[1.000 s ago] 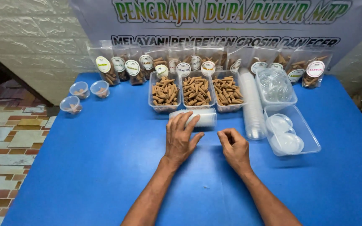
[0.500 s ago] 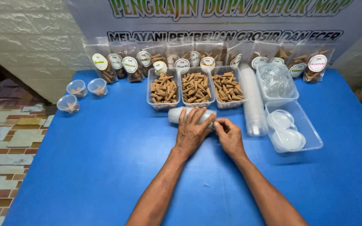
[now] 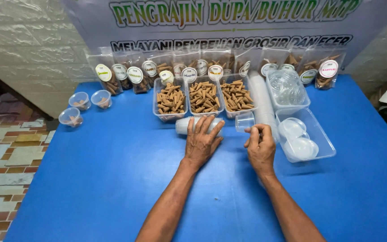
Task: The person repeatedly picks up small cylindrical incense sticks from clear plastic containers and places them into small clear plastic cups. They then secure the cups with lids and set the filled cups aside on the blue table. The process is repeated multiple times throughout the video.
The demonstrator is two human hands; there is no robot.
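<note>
Left hand (image 3: 201, 144) is lying flat, fingers spread, pressing the sleeve of stacked clear cups (image 3: 188, 126) onto the blue table (image 3: 90, 179). Right hand (image 3: 260, 148) is pinching a single clear cup (image 3: 244, 121) beside that stack, just below the trays of incense cones (image 3: 204, 97).

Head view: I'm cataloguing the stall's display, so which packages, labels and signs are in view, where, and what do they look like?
Banner: on the back wall, pale, with green-yellow and black lettering.
Clear pouches: a row along the table's far edge, holding brown pieces.
Round labels: on the pouch fronts, white or pale yellow.
Screens: none.
</note>
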